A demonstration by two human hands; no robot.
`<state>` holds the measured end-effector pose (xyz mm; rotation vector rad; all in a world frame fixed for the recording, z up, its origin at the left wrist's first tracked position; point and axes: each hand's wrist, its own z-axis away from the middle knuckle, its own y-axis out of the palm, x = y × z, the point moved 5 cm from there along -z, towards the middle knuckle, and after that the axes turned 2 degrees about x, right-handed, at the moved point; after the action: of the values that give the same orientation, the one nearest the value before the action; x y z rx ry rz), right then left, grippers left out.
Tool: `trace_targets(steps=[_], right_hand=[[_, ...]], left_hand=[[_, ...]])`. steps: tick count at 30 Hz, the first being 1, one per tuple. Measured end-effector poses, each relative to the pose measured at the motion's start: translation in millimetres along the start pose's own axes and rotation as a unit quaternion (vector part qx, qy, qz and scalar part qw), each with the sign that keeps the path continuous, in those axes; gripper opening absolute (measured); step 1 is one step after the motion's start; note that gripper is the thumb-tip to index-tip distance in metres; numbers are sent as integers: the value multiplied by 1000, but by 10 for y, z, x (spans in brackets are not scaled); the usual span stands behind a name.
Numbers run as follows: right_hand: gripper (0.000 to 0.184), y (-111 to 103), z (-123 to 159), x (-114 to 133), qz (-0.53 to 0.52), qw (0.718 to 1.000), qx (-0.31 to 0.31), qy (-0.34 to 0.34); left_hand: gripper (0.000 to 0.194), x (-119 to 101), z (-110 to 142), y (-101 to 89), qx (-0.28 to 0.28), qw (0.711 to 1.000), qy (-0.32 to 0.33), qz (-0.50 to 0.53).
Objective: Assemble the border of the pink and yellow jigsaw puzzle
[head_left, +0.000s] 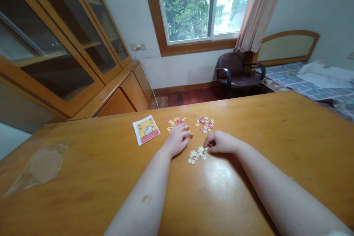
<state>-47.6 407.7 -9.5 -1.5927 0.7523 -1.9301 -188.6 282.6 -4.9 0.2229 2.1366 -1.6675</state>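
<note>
Jigsaw puzzle pieces lie in three small groups on the table. My left hand (179, 138) rests with fingers spread at the near edge of the left group (174, 121), which has pink and yellow pieces and is partly covered by the fingers. My right hand (219, 142) has thumb and fingertips pinched on a puzzle piece (206, 149) at the right edge of the nearest group. That nearest group (194, 156) shows mostly pale cream pieces. Beyond the right hand is another group (204, 124) of pink, white and yellow pieces.
A square picture card (147, 129) with a white cartoon animal lies left of the pieces. A clear plastic bag (45, 164) is flat on the wooden table (110, 199) at far left. Past the table stand a glass-door cabinet (110, 84), an office chair (232, 68) and a bed (332, 88).
</note>
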Motion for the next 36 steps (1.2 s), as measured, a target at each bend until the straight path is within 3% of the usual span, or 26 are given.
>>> trace_targets(steps=[5,11,17,20,24,28,31,36], right_hand=[[14,-12,-19,-39,-6,1000,-21,11],[17,-61,-67,-192,-42,994,-91,33],[14,-167,-55,-296,60,975,-179,119],[14,-150,-56,-213,65,981,-168,76],[25,-40,-54,-37,59,995,-77,-18],[23,-13,-59,-2,84,994,-64,-5],[17,-17,-81,-38,69,994,-86,13],[13,-97,-80,-114,90,977,-192,30]], left_hand=[[24,3,-3,3,-1,1000,0,-1],[24,4,-1,3,1,1000,-3,-3],[24,14,1,14,0,1000,0,-6],[24,14,0,12,1,1000,-3,-4],[24,10,-3,3,1,1000,-6,-2],[23,6,-6,-2,-5,1000,1,-1],[23,4,-6,-4,-9,1000,7,0],[23,15,-4,3,-9,1000,5,2]])
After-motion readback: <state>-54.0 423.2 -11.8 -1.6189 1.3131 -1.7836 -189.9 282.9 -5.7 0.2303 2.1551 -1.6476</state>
